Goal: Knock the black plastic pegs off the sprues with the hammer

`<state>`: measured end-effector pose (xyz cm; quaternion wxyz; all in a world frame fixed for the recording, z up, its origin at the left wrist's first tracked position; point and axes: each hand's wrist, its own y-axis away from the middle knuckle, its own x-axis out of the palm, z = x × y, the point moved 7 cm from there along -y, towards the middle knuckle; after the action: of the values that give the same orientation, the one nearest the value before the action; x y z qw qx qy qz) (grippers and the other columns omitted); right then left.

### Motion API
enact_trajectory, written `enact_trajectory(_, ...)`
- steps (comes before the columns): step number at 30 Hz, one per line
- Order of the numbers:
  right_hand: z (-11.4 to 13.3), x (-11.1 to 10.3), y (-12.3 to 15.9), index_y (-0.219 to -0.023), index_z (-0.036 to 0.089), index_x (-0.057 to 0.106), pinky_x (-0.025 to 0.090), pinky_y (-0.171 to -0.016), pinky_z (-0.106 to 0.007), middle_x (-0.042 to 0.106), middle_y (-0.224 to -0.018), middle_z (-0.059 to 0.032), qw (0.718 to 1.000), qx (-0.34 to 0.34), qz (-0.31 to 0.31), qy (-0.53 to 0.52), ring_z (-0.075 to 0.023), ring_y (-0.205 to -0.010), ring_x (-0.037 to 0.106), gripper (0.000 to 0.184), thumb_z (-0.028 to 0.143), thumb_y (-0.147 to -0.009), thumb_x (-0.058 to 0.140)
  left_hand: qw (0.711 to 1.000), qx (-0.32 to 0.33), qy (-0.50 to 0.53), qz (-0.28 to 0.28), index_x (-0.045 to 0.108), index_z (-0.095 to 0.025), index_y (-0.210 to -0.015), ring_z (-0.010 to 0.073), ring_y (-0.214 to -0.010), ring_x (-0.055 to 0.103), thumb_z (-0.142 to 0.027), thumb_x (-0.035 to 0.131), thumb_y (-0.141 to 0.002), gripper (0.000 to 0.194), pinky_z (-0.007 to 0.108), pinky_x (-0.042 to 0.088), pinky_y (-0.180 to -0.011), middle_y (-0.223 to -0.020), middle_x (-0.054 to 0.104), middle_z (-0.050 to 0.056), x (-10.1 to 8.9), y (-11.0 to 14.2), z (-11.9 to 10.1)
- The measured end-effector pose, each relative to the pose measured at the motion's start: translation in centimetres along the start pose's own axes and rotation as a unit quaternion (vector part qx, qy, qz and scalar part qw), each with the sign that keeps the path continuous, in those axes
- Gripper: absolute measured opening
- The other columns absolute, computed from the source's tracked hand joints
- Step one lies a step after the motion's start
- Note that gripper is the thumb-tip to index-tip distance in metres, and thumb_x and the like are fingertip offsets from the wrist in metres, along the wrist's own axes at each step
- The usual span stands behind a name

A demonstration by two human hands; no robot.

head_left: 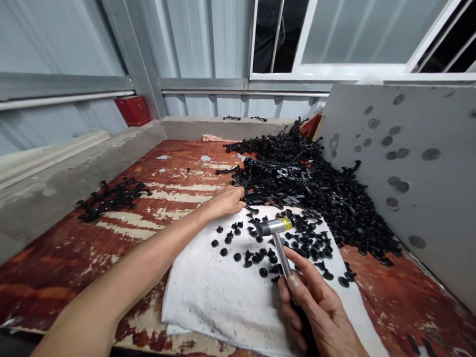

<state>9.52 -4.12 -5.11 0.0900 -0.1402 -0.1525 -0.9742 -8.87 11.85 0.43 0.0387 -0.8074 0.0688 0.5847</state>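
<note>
My right hand is wrapped round the handle of a small two-faced hammer. Its metal head has a black face on the left and a yellow one on the right, and it is over the white cloth. Small black plastic pieces with round, knob-like ends lie scattered on that cloth. My left hand reaches forward to the near left edge of a large heap of black plastic parts. Its fingers are curled in against the heap, and whatever they grip is hidden.
A smaller cluster of black parts lies on the left of the worn reddish-brown table. A grey spotted panel stands along the right side. Low ledges border the table at left and back; a red box sits in the corner.
</note>
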Motion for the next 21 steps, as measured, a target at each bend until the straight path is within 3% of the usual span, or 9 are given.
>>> enact_trajectory(5, 0.1, 0.0, 0.0, -0.127, 0.031, 0.057, 0.033, -0.033, -0.011, 0.049, -0.065, 0.0062, 1.000, 0.002, 0.002, -0.015, -0.0036, -0.044, 0.032, 0.056, 0.054, -0.078, 0.073, 0.999, -0.042, 0.009, -0.001, 0.055, -0.015, -0.103, 0.0315, -0.097, 0.063, -0.023, 0.061, -0.078, 0.027, 0.038, 0.043, -0.083, -0.098, 0.068, 0.017, 0.5, -1.8, 0.2)
enact_trajectory(12, 0.1, -0.5, 0.0, -0.127, 0.031, 0.054, 0.033, -0.033, -0.012, 0.052, -0.067, 0.0064, 0.998, -0.015, -0.004, -0.054, -0.0041, -0.043, 0.034, 0.056, 0.050, -0.079, 0.074, 0.993, -0.061, 0.094, -0.025, 0.055, -0.017, -0.092, 0.0188, -0.072, 0.061, -0.023, 0.059, -0.078, 0.016, 0.025, 0.040, -0.058, -0.079, 0.066, 0.006, 0.9, -3.0, 1.9)
enact_trajectory(15, 0.2, -0.5, 0.0, -0.128, 0.031, 0.053, 0.033, -0.033, -0.012, 0.052, -0.067, 0.0066, 0.998, -0.011, -0.007, -0.064, -0.0041, -0.044, 0.034, 0.060, 0.052, -0.076, 0.076, 0.991, -0.053, 0.123, -0.012, 0.056, -0.018, -0.097, 0.0144, -0.065, 0.059, -0.017, 0.065, -0.072, 0.026, 0.022, 0.040, -0.056, -0.075, 0.065, -0.001, 1.2, -2.6, 2.3)
enact_trajectory(18, 0.4, -0.4, 0.1, -0.128, 0.030, 0.053, 0.032, -0.033, -0.012, 0.051, -0.066, 0.0065, 0.998, -0.011, -0.014, -0.063, -0.0037, -0.043, 0.033, 0.063, 0.053, -0.074, 0.077, 0.988, -0.078, 0.126, -0.050, 0.056, -0.017, -0.102, 0.0176, -0.071, 0.062, -0.020, 0.063, -0.077, 0.026, 0.025, 0.043, -0.061, -0.078, 0.066, 0.002, 0.6, -2.9, 2.7)
enact_trajectory(21, 0.5, -0.2, 0.2, -0.125, 0.028, 0.055, 0.032, -0.033, -0.012, 0.050, -0.065, 0.0056, 0.997, -0.017, -0.022, -0.067, -0.0038, -0.044, 0.034, 0.060, 0.052, -0.074, 0.077, 0.980, -0.119, 0.123, -0.102, 0.058, -0.013, -0.105, 0.0260, -0.090, 0.065, -0.029, 0.055, -0.087, 0.025, 0.034, 0.048, -0.074, -0.093, 0.068, 0.011, -0.5, -3.9, 2.5)
